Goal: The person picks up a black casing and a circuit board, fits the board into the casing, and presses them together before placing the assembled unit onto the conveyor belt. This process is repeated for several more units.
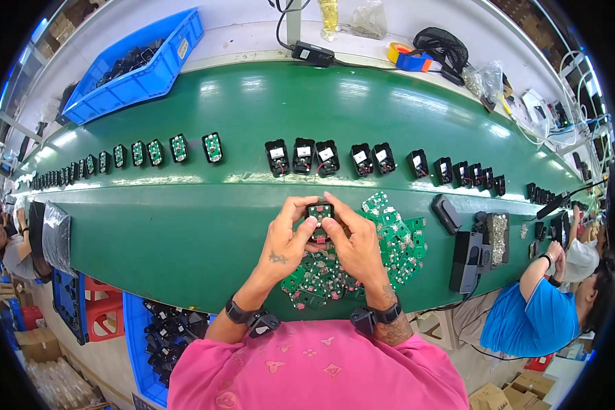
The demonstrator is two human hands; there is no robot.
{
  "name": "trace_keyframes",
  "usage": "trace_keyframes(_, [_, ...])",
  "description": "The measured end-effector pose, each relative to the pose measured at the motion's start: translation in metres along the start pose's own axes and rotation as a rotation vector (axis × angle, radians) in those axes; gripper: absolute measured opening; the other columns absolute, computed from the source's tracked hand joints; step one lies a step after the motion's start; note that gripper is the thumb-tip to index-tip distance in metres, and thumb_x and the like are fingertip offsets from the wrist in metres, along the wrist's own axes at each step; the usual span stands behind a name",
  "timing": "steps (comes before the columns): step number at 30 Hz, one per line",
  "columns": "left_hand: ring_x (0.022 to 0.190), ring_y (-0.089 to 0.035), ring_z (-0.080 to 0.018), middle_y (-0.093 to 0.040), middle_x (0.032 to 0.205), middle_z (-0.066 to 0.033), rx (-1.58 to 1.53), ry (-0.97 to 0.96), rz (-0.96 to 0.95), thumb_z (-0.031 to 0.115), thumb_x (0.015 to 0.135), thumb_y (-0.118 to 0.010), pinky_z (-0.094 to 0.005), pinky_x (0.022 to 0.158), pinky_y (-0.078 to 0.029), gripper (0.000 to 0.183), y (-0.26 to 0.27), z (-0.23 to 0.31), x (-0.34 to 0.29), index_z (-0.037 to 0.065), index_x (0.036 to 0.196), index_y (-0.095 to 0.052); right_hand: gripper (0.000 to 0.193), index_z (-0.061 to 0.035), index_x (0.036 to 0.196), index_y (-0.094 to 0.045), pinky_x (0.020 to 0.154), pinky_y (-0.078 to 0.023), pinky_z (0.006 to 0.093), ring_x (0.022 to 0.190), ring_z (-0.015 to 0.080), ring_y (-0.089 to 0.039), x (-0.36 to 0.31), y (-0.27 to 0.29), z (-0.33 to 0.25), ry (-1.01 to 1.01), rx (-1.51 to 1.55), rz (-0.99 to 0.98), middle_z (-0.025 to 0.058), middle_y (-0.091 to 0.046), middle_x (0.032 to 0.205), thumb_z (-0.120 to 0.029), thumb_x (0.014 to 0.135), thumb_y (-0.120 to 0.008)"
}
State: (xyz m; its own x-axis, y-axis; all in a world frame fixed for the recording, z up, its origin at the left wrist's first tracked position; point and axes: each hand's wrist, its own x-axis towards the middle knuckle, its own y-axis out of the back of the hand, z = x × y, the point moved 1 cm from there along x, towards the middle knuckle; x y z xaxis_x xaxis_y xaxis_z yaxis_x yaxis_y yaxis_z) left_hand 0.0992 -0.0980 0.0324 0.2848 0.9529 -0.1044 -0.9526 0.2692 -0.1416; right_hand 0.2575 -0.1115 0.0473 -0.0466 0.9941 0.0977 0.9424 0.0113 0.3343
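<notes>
Head view: left hand [285, 240] and right hand [357, 244] each have their grip clenched on one small black housing [320, 213] with a green board inside, held over the green conveyor belt [184, 225]. A heap of green circuit boards [396, 242] lies at 4 o'clock of it.

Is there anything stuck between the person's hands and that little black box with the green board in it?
No. The left hand and right hand both already grip the small black housing directly, fingers on its sides, above the pile of green circuit boards on the green belt. Nothing visible sits between hands and housing.
</notes>
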Motion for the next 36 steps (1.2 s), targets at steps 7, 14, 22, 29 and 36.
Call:
trace_keyframes(7, [0.084,-0.068,-0.0168,-0.064,0.115,-0.0175,-0.093,0.002,0.064,0.010,0.100,-0.052,-0.0273,0.058,-0.061,0.031,-0.007,-0.007,0.002,-0.001,0.129,-0.048,0.042,-0.0033,0.138,-0.053,0.070,-0.054,0.0345,0.078,0.0219,-0.066,-0.001,-0.001,0.006,-0.003,-0.079,-0.035,0.0196,-0.066,0.099,-0.013,0.097,-0.057])
trace_keyframes(14, [0.081,-0.070,-0.0175,-0.068,0.104,-0.0150,0.015,-0.174,0.132,0.007,0.099,-0.052,-0.0280,0.055,-0.061,0.024,-0.010,-0.018,0.004,-0.001,0.121,-0.053,0.035,-0.0050,0.132,-0.054,0.071,-0.053,0.0344,0.076,0.0214,-0.063,-0.003,-0.013,0.008,-0.087,0.102,-0.002,0.0150,-0.063,0.091,-0.011,0.098,-0.053])
trace_keyframes(22, [0.081,-0.070,-0.0181,-0.069,0.101,-0.0146,0.127,-0.151,0.249,0.008,0.099,-0.053,-0.0298,0.056,-0.061,0.022,0.000,-0.026,0.001,-0.002,0.119,-0.053,0.035,-0.0053,0.131,-0.055,0.065,-0.050,0.0291,0.074,0.0105,-0.057,0.003,-0.032,0.028,-0.035,0.176,0.053,0.0056,-0.061,0.086,-0.008,0.096,-0.056])
trace_keyframes(29, [0.056,-0.067,-0.0184,-0.061,0.098,-0.0128,0.249,-0.019,0.426,0.015,0.103,-0.044,-0.0248,0.045,-0.051,0.029,0.108,-0.018,0.073,0.007,0.130,-0.045,0.022,-0.0026,0.108,-0.068,0.073,-0.050,0.0373,0.079,0.0254,-0.061,0.002,0.036,0.046,0.068,-0.335,0.186,0.0129,-0.063,0.089,-0.015,0.090,-0.067])
trace_keyframes(36, [0.059,-0.069,-0.0207,-0.066,0.110,-0.0159,0.617,-0.010,0.484,0.017,0.100,-0.050,-0.0299,0.051,-0.053,0.034,0.139,-0.023,0.128,0.004,0.132,-0.052,0.019,-0.0026,0.095,-0.069,0.084,-0.047,0.0412,0.096,0.0311,-0.056,-0.026,0.001,0.028,0.082,-0.540,-0.220,0.0123,-0.059,0.096,-0.014,0.081,-0.074])
